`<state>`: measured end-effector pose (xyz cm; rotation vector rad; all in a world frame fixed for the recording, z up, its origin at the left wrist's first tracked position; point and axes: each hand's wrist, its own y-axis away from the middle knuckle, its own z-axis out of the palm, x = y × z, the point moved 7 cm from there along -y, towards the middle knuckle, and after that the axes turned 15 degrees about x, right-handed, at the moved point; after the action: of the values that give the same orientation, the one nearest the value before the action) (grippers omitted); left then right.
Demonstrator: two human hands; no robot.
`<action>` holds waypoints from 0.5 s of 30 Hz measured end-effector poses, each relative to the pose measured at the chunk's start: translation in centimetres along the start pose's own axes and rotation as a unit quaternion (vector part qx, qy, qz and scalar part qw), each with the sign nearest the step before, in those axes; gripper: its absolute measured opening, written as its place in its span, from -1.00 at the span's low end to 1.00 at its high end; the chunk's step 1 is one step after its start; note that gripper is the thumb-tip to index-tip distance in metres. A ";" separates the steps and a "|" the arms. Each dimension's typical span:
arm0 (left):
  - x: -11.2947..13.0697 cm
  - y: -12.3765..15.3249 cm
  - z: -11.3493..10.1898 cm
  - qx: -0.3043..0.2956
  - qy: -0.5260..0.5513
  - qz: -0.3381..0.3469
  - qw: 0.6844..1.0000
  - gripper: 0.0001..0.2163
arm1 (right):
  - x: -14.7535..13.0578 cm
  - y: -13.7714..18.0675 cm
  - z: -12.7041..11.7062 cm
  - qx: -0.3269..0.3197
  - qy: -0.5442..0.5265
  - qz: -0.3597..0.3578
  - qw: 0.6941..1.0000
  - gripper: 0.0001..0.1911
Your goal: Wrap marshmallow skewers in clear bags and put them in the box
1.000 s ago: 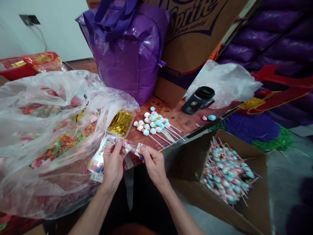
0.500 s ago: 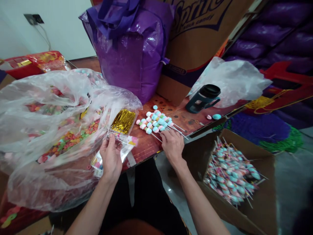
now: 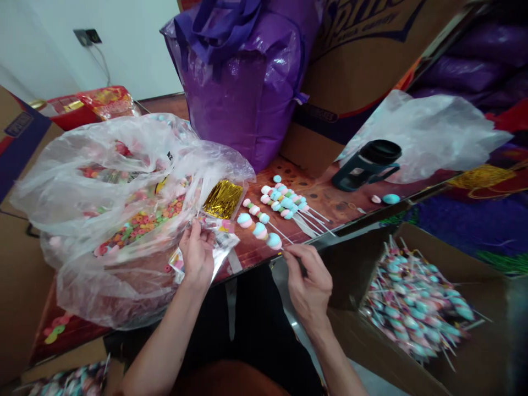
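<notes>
Your right hand (image 3: 309,280) is closed in a pinch on a candy stick (image 3: 259,230), gripping just the bare lower end, probably to keep fingers off the sweets. That candy stick is over the near edge of the counter (image 3: 258,256), tilted, its sweets pointing away and toward your left side. Your left hand (image 3: 198,250) sits palm partly up with fingers curled, over the shiny wrappers (image 3: 225,240); can't tell if it's pinching one, fingertips too small. Just beyond the wrappers is a tray of gold ties (image 3: 223,199), likely put there for short reach. One loose skewer (image 3: 254,210) lies just beyond the held one; the skewer pile (image 3: 284,199) is near it, bare ends toward your right side, which seems to suit a right-hand grab. Clear plastic sack (image 3: 78,275) with gummy rings (image 3: 138,226) takes up the left of the counter. Teal mug (image 3: 365,165) and purple bag (image 3: 243,104) stand farther back, apparently out of your working spot. Cardboard box (image 3: 478,357) at your right, below the counter edge, holds a heap of sticks (image 3: 416,308), presumably kept low and near your right arm.
</notes>
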<state>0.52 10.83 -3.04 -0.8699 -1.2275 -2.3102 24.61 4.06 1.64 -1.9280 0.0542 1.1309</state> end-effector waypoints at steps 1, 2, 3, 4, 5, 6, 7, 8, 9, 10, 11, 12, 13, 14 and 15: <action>0.0 0.0 0.0 -0.003 0.001 0.004 1.000 -0.74 | -0.1 0.3 -0.2 -0.004 -0.001 0.001 1.000 -0.88; 0.1 0.0 0.0 -0.009 0.002 0.010 1.000 -0.73 | -0.2 0.6 -0.4 -0.008 0.002 -0.001 1.000 -0.88; 0.1 0.1 0.0 -0.017 0.002 0.018 1.000 -0.71 | -0.3 0.9 -0.5 -0.012 0.006 -0.007 1.000 -0.87; 0.1 0.2 0.1 -0.026 0.001 0.026 0.999 -0.68 | -0.4 1.0 -0.7 -0.016 0.012 -0.017 1.000 -0.87; 0.2 0.2 0.1 -0.034 -0.002 0.035 0.999 -0.66 | -0.5 1.1 -0.9 -0.018 0.020 -0.030 0.999 -0.86; 0.2 0.3 0.1 -0.041 -0.006 0.046 0.998 -0.63 | -0.6 1.1 -1.0 -0.020 0.030 -0.047 0.998 -0.86; 0.3 0.4 0.2 -0.047 -0.009 0.059 0.997 -0.62 | -0.8 1.0 -1.2 -0.022 0.041 -0.067 0.997 -0.86; 0.3 0.4 0.2 -0.050 -0.013 0.073 0.996 -0.60 | -1.0 1.0 -1.3 -0.023 0.054 -0.089 0.994 -0.86; 0.4 0.4 0.2 -0.053 -0.016 0.086 0.995 -0.60 | -1.3 0.9 -1.5 -0.023 0.066 -0.112 0.991 -0.85; 0.5 0.5 0.2 -0.053 -0.019 0.100 0.993 -0.60 | -1.5 0.9 -1.6 -0.023 0.076 -0.133 0.988 -0.85; 0.6 0.4 0.2 -0.051 -0.024 0.114 0.992 -0.60 | -1.8 0.9 -1.7 -0.022 0.085 -0.150 0.985 -0.85; 0.6 0.4 0.2 -0.049 -0.030 0.127 0.990 -0.61 | -2.0 0.8 -1.9 -0.020 0.092 -0.162 0.982 -0.85; 0.7 0.4 0.1 -0.048 -0.037 0.139 0.988 -0.62 | -2.2 0.8 -2.0 -0.018 0.097 -0.169 0.981 -0.85; 0.7 0.5 0.1 -0.047 -0.043 0.150 0.987 -0.62 | -2.4 0.8 -2.1 -0.016 0.101 -0.171 0.980 -0.86; 0.8 0.5 0.2 -0.046 -0.047 0.159 0.985 -0.63 | -2.5 0.8 -2.1 -0.016 0.103 -0.167 0.980 -0.86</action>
<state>0.27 10.66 -2.14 -1.1297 -0.9432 -2.1008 24.28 1.17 3.31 -1.9849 -0.1711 0.7121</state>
